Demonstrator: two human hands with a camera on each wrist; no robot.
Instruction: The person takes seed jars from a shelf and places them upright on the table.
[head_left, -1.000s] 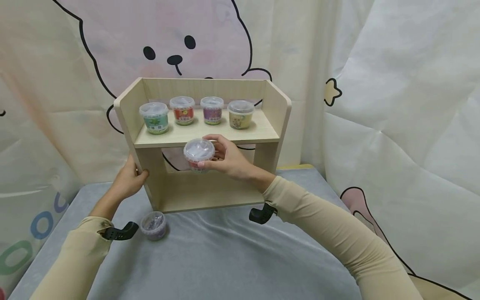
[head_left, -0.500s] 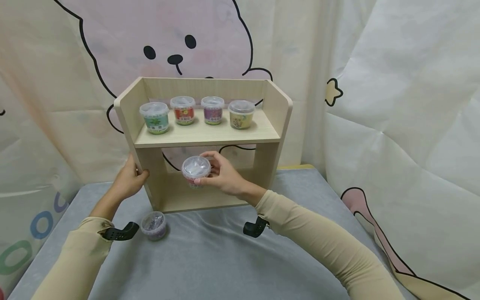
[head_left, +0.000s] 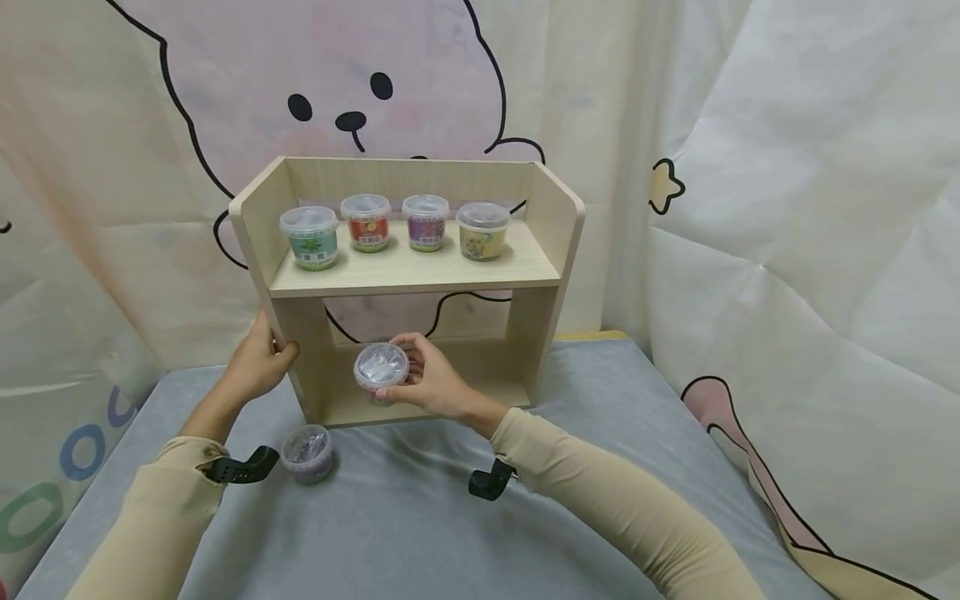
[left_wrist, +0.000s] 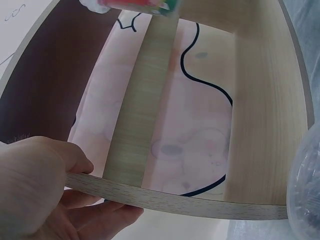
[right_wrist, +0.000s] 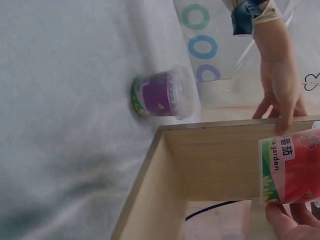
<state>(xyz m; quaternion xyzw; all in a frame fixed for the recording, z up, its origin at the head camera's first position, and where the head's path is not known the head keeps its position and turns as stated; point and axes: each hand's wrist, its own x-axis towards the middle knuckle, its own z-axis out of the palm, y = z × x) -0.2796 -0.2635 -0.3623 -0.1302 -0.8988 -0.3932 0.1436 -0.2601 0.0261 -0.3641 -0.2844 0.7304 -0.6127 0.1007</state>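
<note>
My left hand grips the left side panel of a pale wooden two-tier shelf. In the left wrist view, thumb and fingers lie on opposite faces of that panel. With my right hand I hold a red-labelled plastic tub with a clear lid, in front of the lower opening. Its red label with a green band shows in the right wrist view. A purple-labelled tub stands on the cloth before the shelf's left front corner.
Several lidded tubs stand along the upper tier: a green one, a red one, a purple one and a yellow one. Grey cloth covers the table. A printed curtain hangs behind.
My right hand has lowered the red-labelled tub from the upper board's front edge to the lower opening, moving slightly left. My left hand stays on the side panel.
</note>
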